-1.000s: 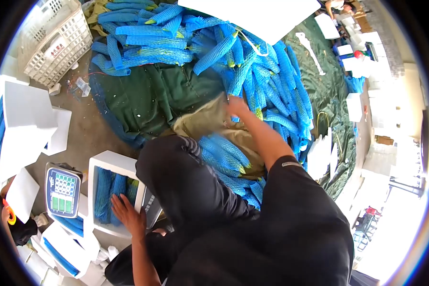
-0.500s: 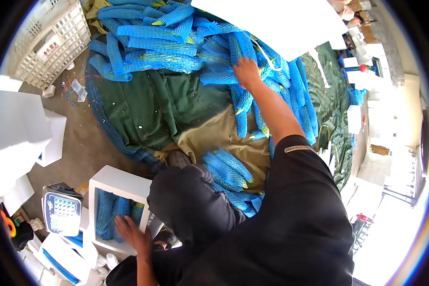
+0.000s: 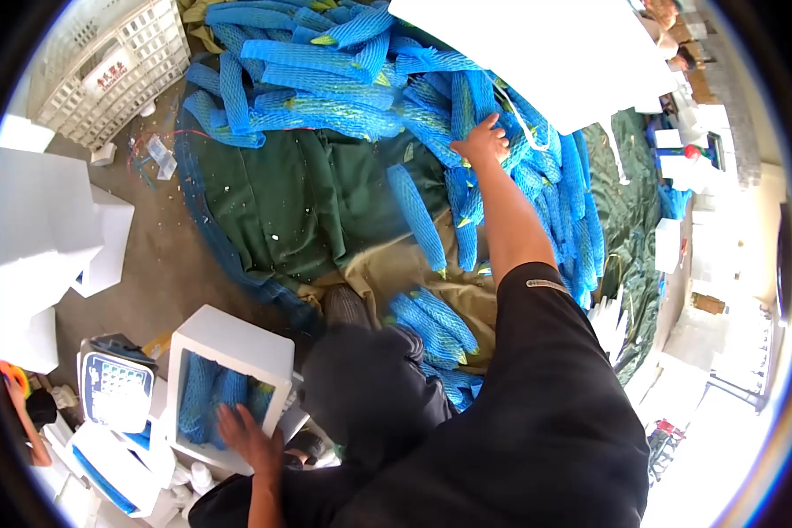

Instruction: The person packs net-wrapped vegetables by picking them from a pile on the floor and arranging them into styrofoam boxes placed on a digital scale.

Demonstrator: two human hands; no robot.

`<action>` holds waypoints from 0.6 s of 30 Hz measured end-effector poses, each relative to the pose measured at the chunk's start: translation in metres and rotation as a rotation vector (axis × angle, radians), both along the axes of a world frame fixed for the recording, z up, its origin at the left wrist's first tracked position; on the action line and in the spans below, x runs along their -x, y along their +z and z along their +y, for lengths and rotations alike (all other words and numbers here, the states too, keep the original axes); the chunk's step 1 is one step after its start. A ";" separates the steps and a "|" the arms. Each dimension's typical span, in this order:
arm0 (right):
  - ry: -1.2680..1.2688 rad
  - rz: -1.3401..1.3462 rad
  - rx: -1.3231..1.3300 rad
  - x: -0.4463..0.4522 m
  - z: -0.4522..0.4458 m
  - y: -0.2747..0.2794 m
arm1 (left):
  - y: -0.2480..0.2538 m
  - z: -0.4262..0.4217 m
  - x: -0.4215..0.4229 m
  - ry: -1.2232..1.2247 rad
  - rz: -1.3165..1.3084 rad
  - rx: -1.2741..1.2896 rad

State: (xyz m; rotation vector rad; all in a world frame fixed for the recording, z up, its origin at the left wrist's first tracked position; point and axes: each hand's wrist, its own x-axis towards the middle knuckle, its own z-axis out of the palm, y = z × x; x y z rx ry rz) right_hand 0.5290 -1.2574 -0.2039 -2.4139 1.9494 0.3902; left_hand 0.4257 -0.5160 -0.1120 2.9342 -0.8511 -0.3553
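My right hand (image 3: 484, 143) reaches out over a heap of long produce in blue foam-net sleeves (image 3: 321, 84), some with yellow-green tips. Its fingers are apart, touching or just above the sleeved pieces below, and nothing is gripped. One sleeved piece (image 3: 416, 220) lies by itself on the cloth, slightly blurred, left of my right forearm. My left hand (image 3: 251, 440), fingers spread, rests at the near side of a white foam box (image 3: 238, 339). Sleeved pieces (image 3: 229, 392) stand inside that box, close to my fingertips. A few more sleeved pieces (image 3: 433, 326) lie by my knee.
A green and tan cloth (image 3: 326, 202) covers the floor. Left are a white plastic crate (image 3: 119, 70), white foam boxes (image 3: 44, 211) and a scale with a keypad (image 3: 117, 392). A large white panel (image 3: 537, 53) overhangs the heap. Another person's arm (image 3: 31, 422) shows at far left.
The sleeved piece that lay sideways by my right hand is gone from there, and one now lies alone on the cloth. My right hand has opened. The whole view has shifted slightly.
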 end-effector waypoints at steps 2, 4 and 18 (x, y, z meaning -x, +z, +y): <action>-0.072 -0.085 -0.096 0.001 0.018 0.022 | 0.001 -0.007 -0.001 0.003 -0.010 0.070; -0.163 -0.162 -0.218 0.011 0.047 0.022 | 0.002 -0.004 -0.001 0.007 -0.024 0.085; 0.611 -0.706 -1.382 0.077 0.222 0.150 | 0.026 -0.007 0.000 0.141 0.057 0.160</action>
